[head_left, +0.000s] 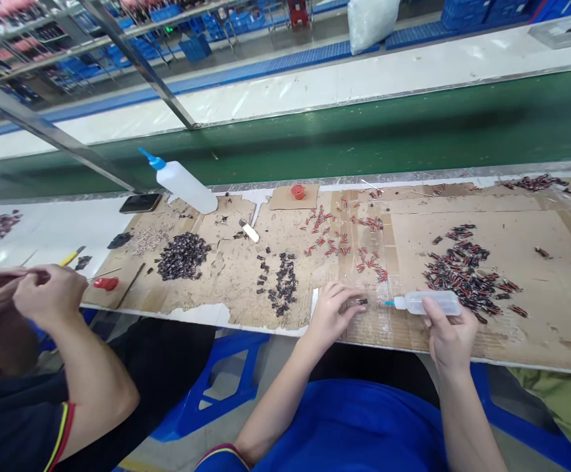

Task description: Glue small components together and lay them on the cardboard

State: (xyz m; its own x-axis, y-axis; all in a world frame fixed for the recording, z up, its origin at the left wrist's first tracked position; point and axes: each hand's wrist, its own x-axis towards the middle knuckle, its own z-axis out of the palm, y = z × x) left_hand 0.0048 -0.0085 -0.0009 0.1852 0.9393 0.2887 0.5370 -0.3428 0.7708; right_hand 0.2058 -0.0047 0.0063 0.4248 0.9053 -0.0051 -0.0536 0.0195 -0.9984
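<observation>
My left hand pinches a small black part between thumb and fingers, just above the cardboard. In my right hand is a small clear squeeze bottle, lying sideways with its thin blue needle tip pointed at the black part. A short gap separates tip and part. Beyond my right hand lies a heap of black-and-red parts. Loose red pieces are scattered ahead of my left hand, and small black parts lie in rows to its left.
Cardboard covers the bench. A large white bottle with a blue nozzle, a phone, a red cap and a dark pile stand leftward. A co-worker's hands work at far left. A green conveyor belt runs behind.
</observation>
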